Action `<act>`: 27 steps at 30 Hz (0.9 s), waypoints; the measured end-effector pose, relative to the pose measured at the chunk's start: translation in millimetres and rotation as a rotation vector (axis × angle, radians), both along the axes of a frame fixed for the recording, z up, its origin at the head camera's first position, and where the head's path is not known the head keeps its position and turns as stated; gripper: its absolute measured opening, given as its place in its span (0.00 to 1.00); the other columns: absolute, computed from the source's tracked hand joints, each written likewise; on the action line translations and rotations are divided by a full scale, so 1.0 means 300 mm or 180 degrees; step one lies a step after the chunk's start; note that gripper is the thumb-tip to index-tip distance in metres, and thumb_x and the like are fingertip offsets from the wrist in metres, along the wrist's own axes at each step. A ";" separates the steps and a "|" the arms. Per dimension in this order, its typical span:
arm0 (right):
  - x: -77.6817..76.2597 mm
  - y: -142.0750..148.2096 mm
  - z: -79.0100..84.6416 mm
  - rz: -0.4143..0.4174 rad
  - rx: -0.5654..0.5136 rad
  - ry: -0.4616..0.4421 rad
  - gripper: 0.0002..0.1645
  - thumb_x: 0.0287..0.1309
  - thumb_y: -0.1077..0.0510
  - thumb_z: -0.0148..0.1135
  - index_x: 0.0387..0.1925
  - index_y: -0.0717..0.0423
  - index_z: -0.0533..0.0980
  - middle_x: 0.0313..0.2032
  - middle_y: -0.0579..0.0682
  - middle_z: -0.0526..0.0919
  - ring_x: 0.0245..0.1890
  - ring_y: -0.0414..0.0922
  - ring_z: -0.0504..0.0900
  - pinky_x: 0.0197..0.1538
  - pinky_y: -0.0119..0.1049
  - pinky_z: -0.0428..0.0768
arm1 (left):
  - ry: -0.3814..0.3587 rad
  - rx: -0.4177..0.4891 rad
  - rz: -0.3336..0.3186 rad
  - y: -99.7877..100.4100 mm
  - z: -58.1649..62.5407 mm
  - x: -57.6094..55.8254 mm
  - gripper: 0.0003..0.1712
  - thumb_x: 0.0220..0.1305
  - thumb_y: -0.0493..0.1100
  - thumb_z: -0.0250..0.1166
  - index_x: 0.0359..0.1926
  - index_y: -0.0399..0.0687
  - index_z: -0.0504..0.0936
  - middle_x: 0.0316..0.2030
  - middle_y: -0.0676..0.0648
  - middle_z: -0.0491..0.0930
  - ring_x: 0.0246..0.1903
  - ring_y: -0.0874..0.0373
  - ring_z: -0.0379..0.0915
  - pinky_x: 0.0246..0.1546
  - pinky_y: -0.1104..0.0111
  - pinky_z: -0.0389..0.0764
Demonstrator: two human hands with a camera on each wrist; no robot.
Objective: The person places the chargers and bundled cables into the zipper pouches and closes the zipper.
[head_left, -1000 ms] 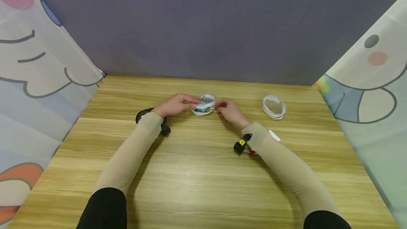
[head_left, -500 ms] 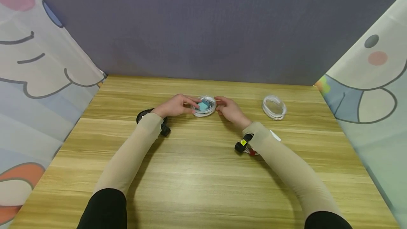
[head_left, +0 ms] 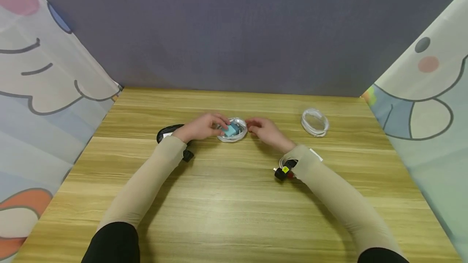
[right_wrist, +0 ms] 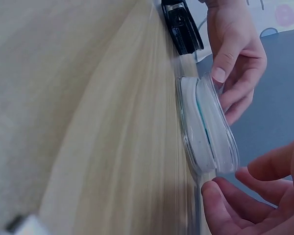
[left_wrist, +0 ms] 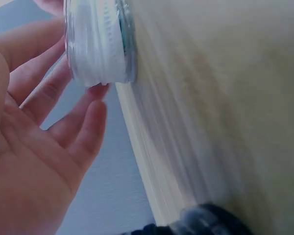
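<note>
A round clear case (head_left: 240,135) with a white coil, apparently cable, and a light-blue piece inside lies near the table's back. My left hand (head_left: 200,128) holds its left rim; in the right wrist view the thumb is at the upper edge with the other fingers bent over the top face. Close to the right rim is my right hand (head_left: 268,133), fingers loosely bent; contact is hard to tell. Seen edge-on in the right wrist view, the case (right_wrist: 206,127) has two white layers with a teal line between them. The left wrist view cuts off part of the case (left_wrist: 95,49).
A second clear round case (head_left: 306,124) with a white coil lies farther right on the wooden table (head_left: 219,198). Behind the table rises a grey panel (head_left: 234,31). Cartoon-printed sheets hang at both sides. Each wrist carries a black camera mount.
The case has shifted slightly toward me with my left hand. Its light-blue piece shows more plainly than a second ago. My right hand has also come slightly nearer to me.
</note>
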State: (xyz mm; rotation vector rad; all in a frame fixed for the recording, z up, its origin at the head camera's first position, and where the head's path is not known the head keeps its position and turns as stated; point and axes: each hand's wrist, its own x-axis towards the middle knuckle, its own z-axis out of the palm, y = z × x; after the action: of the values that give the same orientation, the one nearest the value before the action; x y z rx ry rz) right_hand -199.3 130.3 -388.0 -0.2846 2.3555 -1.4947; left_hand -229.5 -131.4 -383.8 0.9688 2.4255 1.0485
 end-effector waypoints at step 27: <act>0.074 0.077 0.020 0.0362 0.0270 0.0394 0.20 0.73 0.62 0.54 0.61 0.65 0.75 0.55 0.59 0.81 0.54 0.55 0.81 0.55 0.46 0.79 | -0.0026 0.0010 -0.0632 -0.014 0.007 0.150 0.18 0.67 0.33 0.64 0.56 0.46 0.84 0.65 0.52 0.74 0.68 0.52 0.63 0.64 0.56 0.69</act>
State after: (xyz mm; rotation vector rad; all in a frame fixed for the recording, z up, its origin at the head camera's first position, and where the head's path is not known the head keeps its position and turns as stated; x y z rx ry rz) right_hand -177.1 153.4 -381.9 -0.4939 2.4456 -1.3572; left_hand -184.6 -135.6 -381.7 1.1761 2.2658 0.9843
